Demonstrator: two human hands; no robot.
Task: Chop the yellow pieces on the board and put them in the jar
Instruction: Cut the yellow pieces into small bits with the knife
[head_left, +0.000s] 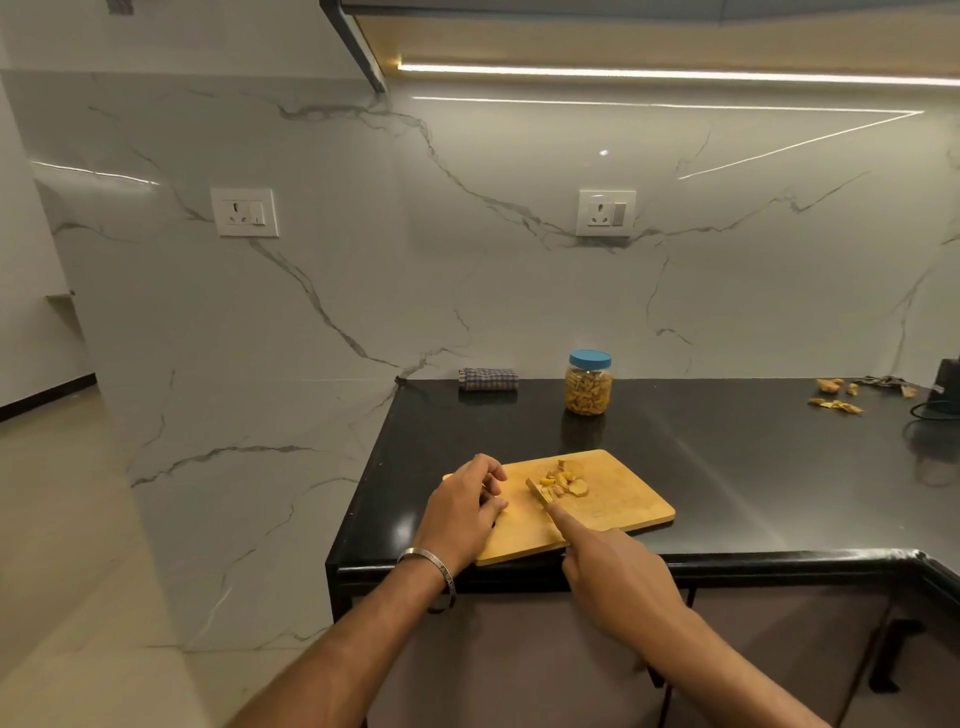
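A wooden cutting board (613, 501) lies at the near edge of the black counter. A small heap of yellow pieces (563, 480) sits on its far middle part. My right hand (613, 566) grips a knife (537, 491), index finger stretched along the blade's back, and the blade tip meets the near-left side of the heap. My left hand (465, 506) rests on the board's left end, fingers loosely curled, holding nothing I can see. Behind the board stands a clear jar (588, 384) with a blue lid on, filled with yellow pieces.
The black counter (753, 467) runs to the right. A folded checked cloth (488, 378) lies by the wall. Yellow peelings (836, 402) and a dark appliance with a cord (943, 392) sit at the far right. Left of the counter is open floor.
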